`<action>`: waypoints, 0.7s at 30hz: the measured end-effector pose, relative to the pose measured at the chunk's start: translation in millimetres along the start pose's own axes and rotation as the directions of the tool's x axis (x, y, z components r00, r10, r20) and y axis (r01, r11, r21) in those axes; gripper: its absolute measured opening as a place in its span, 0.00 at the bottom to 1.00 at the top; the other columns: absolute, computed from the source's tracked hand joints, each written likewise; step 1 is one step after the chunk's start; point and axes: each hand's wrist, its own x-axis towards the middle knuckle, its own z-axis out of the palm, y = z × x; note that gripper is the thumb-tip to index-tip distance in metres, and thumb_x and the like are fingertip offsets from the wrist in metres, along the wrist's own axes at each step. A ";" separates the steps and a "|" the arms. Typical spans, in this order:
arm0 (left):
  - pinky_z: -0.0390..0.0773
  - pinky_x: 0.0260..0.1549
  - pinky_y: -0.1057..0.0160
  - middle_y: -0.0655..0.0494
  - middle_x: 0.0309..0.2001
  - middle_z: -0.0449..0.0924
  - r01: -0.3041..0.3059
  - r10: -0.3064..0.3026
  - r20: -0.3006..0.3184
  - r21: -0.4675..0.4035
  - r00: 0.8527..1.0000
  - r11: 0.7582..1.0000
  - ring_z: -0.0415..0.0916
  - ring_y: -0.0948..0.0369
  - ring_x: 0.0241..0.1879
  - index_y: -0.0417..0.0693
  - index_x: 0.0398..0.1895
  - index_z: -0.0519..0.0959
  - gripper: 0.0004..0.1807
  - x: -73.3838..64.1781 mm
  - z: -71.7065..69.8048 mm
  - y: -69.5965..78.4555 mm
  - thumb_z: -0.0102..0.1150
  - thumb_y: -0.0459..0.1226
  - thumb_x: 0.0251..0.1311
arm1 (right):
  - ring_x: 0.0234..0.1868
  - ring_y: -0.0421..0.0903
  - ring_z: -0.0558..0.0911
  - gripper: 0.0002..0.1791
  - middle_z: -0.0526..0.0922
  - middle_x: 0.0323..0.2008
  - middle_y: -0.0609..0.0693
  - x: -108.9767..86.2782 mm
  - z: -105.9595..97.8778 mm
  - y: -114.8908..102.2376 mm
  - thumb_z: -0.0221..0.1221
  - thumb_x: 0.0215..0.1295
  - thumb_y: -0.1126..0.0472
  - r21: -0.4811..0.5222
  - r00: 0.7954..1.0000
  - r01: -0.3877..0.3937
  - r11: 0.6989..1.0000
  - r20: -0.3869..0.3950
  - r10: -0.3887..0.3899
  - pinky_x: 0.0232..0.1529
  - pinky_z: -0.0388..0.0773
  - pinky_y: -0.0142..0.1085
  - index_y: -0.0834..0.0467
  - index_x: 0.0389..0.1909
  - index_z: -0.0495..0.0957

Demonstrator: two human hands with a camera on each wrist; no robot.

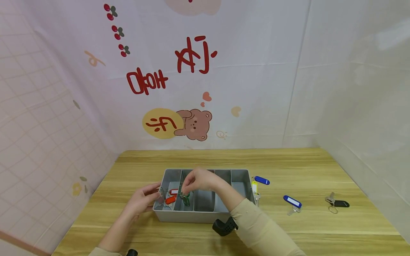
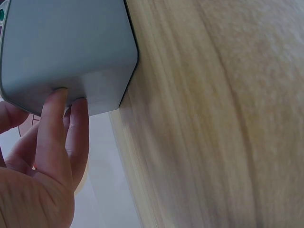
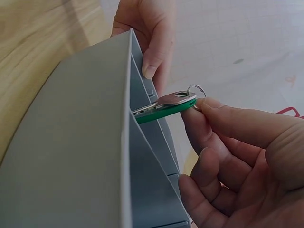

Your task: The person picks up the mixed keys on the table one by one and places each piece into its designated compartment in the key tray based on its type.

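Observation:
The grey divided box [image 1: 179,216] stands on the table. My left hand [image 1: 144,199] holds its left end, fingertips against the outer wall in the left wrist view and thumb at the rim. My right hand [image 3: 237,147] pinches the metal ring of a key with a green key tag [image 3: 166,112] between thumb and forefinger. The key and tag hang tilted, their lower ends inside the second compartment from the left. Red key tags [image 1: 171,200] with keys lie in the leftmost compartment.
Right of the box on the wooden table [image 1: 307,167] lie a yellow key tag [image 1: 254,186], a blue key tag [image 1: 262,180], another blue tag [image 1: 292,201] with a key, and a black tag [image 1: 341,203] with a key. A printed curtain [image 1: 256,89] hangs behind.

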 end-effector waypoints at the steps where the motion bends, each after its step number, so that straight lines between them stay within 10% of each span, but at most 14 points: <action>1: 0.84 0.37 0.48 0.30 0.59 0.73 0.003 -0.003 -0.003 0.000 1.000 1.000 0.82 0.46 0.44 0.32 0.70 0.65 0.28 0.2 0.0 -0.1 0.55 0.29 0.67 | 0.36 0.48 0.83 0.02 0.85 0.27 0.44 -0.2 0.6 0.3 0.67 0.62 0.66 0.002 1.000 -0.005 1.000 0.001 0.005 0.39 0.79 0.32 0.61 0.31 0.87; 21: 0.84 0.38 0.48 0.30 0.60 0.72 0.003 -0.003 0.003 0.018 1.000 1.000 0.81 0.47 0.45 0.33 0.70 0.65 0.28 -1.1 -0.8 0.5 0.54 0.30 0.68 | 0.38 0.38 0.80 0.12 0.83 0.37 0.43 -3.9 -0.1 3.2 0.65 0.66 0.59 -0.021 0.999 -0.009 1.000 -0.047 0.008 0.43 0.79 0.35 0.61 0.46 0.84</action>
